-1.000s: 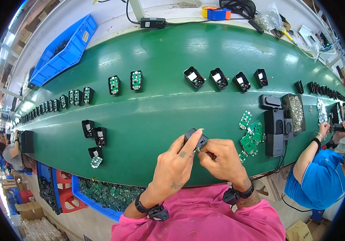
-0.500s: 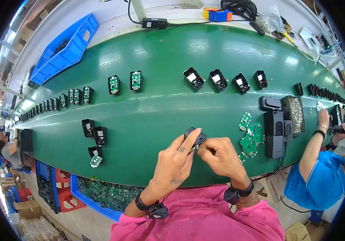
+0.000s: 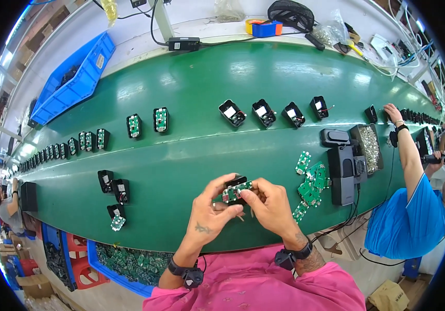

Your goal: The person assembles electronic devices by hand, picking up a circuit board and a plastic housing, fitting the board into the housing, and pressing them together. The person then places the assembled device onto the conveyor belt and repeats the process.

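Observation:
Over the near middle of the green table, my left hand [image 3: 204, 210] is wrapped around a small black plastic housing [image 3: 236, 181]. A green circuit board [image 3: 237, 191] sits at the housing's open side, facing up; how deep it goes in cannot be seen. My right hand [image 3: 272, 205] grips the board's right side, thumb pressed on top and fingers curled beside the housing. Loose green circuit boards [image 3: 313, 181] lie in a pile to the right. Left of my hands are a few black housings [image 3: 121, 192], the nearest with a board [image 3: 118, 223] sticking out.
Housings with boards [image 3: 161, 120] run leftward in a row; open housings [image 3: 264, 113] stand at centre right. A black device [image 3: 342, 176] and a box of small metal parts [image 3: 369, 147] lie right. A blue bin [image 3: 72, 78] stands far left. A blue-sleeved co-worker [image 3: 409, 223] reaches toward housings.
The housing in my hands has turned so its open side and green board face up. My right thumb has come onto the board. The co-worker's arm has reached farther across the table.

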The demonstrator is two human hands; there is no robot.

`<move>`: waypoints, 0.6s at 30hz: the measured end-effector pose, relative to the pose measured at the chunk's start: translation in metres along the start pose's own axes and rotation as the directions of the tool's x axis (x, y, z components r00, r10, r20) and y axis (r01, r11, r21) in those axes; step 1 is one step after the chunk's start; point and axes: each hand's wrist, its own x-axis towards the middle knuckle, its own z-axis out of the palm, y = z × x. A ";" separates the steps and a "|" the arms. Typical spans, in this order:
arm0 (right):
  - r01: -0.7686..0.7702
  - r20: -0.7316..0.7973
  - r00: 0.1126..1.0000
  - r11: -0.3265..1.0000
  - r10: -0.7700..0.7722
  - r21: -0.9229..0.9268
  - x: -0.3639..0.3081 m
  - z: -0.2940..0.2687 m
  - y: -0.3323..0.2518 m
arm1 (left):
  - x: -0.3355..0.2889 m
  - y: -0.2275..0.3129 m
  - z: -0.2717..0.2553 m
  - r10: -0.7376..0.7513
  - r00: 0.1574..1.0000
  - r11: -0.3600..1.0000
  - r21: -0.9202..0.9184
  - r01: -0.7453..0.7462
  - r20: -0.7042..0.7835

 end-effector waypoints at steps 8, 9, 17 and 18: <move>0.176 -0.075 0.983 0.976 -0.168 0.126 -0.016 0.009 -0.003 | 0.000 -0.010 0.004 0.035 0.990 0.993 0.119 -0.019 -0.135; 0.222 -0.078 0.974 0.958 -0.211 0.179 -0.013 0.011 0.006 | 0.001 -0.014 0.004 0.077 0.991 0.992 0.103 -0.066 -0.106; 0.100 0.021 0.995 0.995 -0.101 0.013 -0.004 -0.018 0.007 | 0.002 -0.002 0.018 0.212 0.966 0.937 0.312 -0.156 -0.152; 0.122 0.093 0.988 0.992 -0.119 -0.024 -0.001 -0.023 0.006 | 0.003 -0.004 0.018 0.268 0.951 0.896 0.403 -0.186 -0.155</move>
